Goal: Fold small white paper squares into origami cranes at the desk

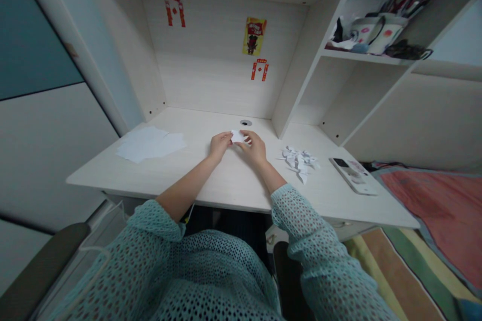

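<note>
Between my two hands is a small piece of white paper (237, 136), held just above the desk near its middle. My left hand (220, 145) pinches its left edge. On the other side, my right hand (255, 147) grips the right edge with thumb and fingers. Whether the paper is folded is too small to tell. Loose white paper sheets (150, 143) lie overlapping on the left of the desk. To the right of my right hand is a pile of small folded paper pieces (299, 161).
The white desk (226, 185) has a round cable hole (246, 123) behind my hands. A phone (353, 175) lies at the right. Above it, a shelf (369, 56) carries mugs (387, 32) with scissors and pens. A bed with a red cover (437, 205) adjoins the desk's right side.
</note>
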`<state>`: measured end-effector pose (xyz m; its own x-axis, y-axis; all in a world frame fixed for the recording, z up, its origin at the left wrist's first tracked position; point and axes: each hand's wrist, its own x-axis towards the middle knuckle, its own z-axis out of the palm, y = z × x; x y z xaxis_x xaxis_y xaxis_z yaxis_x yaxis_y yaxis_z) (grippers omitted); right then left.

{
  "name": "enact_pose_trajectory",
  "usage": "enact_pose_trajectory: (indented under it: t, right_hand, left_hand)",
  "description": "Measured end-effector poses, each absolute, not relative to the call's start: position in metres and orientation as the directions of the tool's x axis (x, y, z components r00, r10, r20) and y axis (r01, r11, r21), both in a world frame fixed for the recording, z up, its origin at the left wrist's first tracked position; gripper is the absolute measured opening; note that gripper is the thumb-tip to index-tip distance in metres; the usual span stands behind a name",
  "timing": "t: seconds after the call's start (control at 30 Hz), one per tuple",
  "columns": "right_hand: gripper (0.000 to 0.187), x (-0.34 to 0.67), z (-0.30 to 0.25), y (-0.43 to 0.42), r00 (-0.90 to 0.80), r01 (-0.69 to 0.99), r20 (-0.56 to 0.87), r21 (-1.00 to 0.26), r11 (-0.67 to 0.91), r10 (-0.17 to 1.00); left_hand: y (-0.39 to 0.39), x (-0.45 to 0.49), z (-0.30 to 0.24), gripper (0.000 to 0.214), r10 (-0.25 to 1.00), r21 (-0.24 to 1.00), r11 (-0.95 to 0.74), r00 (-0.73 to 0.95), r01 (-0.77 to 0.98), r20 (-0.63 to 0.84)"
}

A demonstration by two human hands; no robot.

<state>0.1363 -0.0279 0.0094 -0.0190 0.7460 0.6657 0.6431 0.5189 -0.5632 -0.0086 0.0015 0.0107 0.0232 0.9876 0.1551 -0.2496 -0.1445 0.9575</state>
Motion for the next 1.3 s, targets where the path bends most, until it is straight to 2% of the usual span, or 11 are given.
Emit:
enact_pose_trajectory:
  t: [0.1, 0.2, 0.53, 0.87, 0.97, 1.13, 1.3]
  right_hand:
    - [0.032, 0.138, 0.011, -0.030, -0.059, 0.721, 0.723, -0.446, 0.531, 0.688]
    - [0.023, 0.141, 0.010, -0.028, -0.090, 0.767, 0.730, -0.383, 0.515, 0.677]
    - [0.029, 0.138, 0.012, -0.029, -0.124, 0.803, 0.701, -0.346, 0.486, 0.702]
    - [0.020, 0.141, 0.013, -0.031, -0.166, 0.828, 0.707, -0.279, 0.487, 0.687]
    - [0.019, 0.139, 0.014, -0.031, -0.151, 0.805, 0.714, -0.313, 0.505, 0.683]
    - [0.018, 0.134, 0.011, -0.029, -0.076, 0.694, 0.637, -0.519, 0.499, 0.767]
    - [0.020, 0.132, 0.009, -0.029, -0.067, 0.600, 0.608, -0.609, 0.519, 0.791]
  left_hand:
    - [0.000, -0.008, 0.012, 0.031, 0.991, 0.956, -0.131, -0.018, -0.262, 0.131]
    - [-0.003, -0.008, 0.016, 0.037, 0.994, 0.964, -0.106, -0.035, -0.246, 0.100]
    - [-0.007, -0.007, 0.021, 0.040, 0.990, 0.976, -0.144, -0.022, -0.166, 0.143]
    - [-0.006, -0.007, 0.017, 0.047, 0.990, 0.972, -0.126, 0.040, -0.201, 0.136]
    - [-0.006, -0.007, 0.016, 0.047, 0.980, 0.966, -0.174, 0.066, -0.189, 0.189]
    - [-0.002, -0.007, 0.013, 0.052, 0.931, 0.932, -0.347, 0.085, -0.101, 0.356]
    - [0.003, -0.008, 0.009, 0.055, 0.922, 0.923, -0.352, 0.115, -0.152, 0.371]
